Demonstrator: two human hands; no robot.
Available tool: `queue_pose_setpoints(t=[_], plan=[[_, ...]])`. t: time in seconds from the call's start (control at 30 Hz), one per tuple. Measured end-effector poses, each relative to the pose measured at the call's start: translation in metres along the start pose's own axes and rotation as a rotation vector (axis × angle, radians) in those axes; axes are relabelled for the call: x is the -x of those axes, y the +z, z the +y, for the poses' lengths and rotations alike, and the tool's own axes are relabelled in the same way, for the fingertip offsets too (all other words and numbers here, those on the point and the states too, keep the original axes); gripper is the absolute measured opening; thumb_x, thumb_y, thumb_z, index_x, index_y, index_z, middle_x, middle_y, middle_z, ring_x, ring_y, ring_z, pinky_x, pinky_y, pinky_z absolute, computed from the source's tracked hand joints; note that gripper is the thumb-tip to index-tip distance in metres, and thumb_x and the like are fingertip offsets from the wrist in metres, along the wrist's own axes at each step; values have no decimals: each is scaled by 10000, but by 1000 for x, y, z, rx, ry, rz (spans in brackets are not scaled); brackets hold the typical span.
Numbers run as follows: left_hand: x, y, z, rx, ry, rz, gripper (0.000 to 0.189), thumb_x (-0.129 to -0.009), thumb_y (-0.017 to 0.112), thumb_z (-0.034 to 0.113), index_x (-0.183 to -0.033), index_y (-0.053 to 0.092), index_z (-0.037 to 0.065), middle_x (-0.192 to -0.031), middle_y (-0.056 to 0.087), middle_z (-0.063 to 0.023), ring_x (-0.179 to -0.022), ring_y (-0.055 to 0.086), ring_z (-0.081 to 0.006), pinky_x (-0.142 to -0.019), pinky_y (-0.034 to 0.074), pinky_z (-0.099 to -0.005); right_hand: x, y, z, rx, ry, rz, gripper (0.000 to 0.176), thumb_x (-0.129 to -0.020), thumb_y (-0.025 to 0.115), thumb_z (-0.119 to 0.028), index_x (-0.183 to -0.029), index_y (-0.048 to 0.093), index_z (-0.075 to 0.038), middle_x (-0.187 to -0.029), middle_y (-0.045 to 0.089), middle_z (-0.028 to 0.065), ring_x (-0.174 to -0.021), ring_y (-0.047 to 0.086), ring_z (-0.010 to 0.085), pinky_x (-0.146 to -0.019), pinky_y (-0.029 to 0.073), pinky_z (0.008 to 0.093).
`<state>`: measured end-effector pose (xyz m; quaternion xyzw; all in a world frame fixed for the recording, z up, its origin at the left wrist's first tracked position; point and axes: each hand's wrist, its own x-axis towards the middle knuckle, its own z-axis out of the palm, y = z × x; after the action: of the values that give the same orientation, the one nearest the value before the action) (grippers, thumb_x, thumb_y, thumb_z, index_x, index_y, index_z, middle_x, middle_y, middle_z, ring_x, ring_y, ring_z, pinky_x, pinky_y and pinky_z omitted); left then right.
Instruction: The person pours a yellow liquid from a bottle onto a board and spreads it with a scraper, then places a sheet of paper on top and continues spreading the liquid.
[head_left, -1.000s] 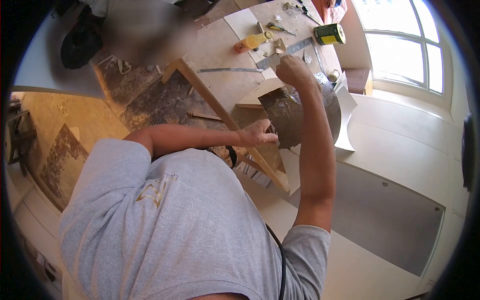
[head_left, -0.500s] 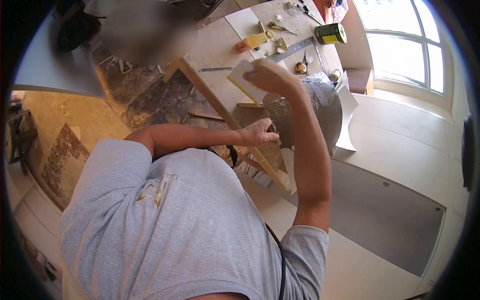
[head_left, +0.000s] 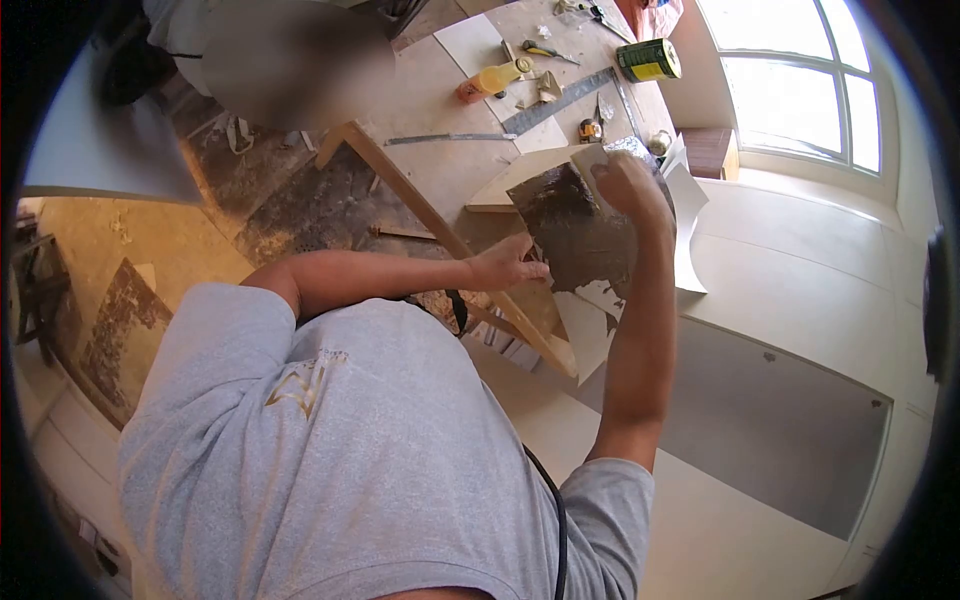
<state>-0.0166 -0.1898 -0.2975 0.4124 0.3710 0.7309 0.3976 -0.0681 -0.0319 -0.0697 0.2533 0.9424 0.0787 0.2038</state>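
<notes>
My left hand (head_left: pixel 508 266) pinches the near left edge of a curved sheet (head_left: pixel 573 235) whose upturned face is dark and glossy. My right hand (head_left: pixel 626 186) is closed on a small pale flat spreader (head_left: pixel 588 157) and presses it against the sheet's far top edge. The sheet's white border (head_left: pixel 689 230) curls away to the right. A wooden batten frame (head_left: pixel 440 235) runs diagonally under my left hand.
The work table (head_left: pixel 440 100) beyond carries a yellow bottle (head_left: pixel 492 78), a green can (head_left: pixel 648 60), a long metal ruler (head_left: pixel 452 139), a steel square (head_left: pixel 560 100) and small tools. A white cabinet panel (head_left: pixel 800 300) fills the right side. A window (head_left: pixel 800 80) is at the top right.
My right hand picked the spreader up from the table, swung left with it, then came down onto the sheet's top edge. My left hand stayed on the sheet's edge.
</notes>
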Motion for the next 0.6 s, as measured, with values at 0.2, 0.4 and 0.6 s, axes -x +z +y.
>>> queue_pose_setpoints(t=[0.2,0.4,0.6], plan=[[1,-6,15,-39,-72,-64,599,-968,701,198,-1467,438,-3,-1335,593,-152,-1253,547,-243,-1110,417,-399,7,20,-17,47,-219,-1,358,-974,551,-222,-915,716,90,-978,701,337,-998,684,487,-928,521,539],[2,-5,17,-60,2,-15,613,-972,683,210,-1484,424,-6,-1430,565,-199,-1366,509,-325,-1172,359,-442,37,7,-69,-5,-305,44,337,-991,547,-201,-863,701,70,-914,694,324,-934,691,483,-886,537,528],[0,-7,15,-27,-168,-112,670,-979,679,227,-1526,372,-6,-1480,524,-214,-1404,472,-338,-1200,327,-441,21,-8,-51,-79,-247,93,306,-959,600,-206,-962,711,79,-930,690,335,-964,688,493,-893,527,549]])
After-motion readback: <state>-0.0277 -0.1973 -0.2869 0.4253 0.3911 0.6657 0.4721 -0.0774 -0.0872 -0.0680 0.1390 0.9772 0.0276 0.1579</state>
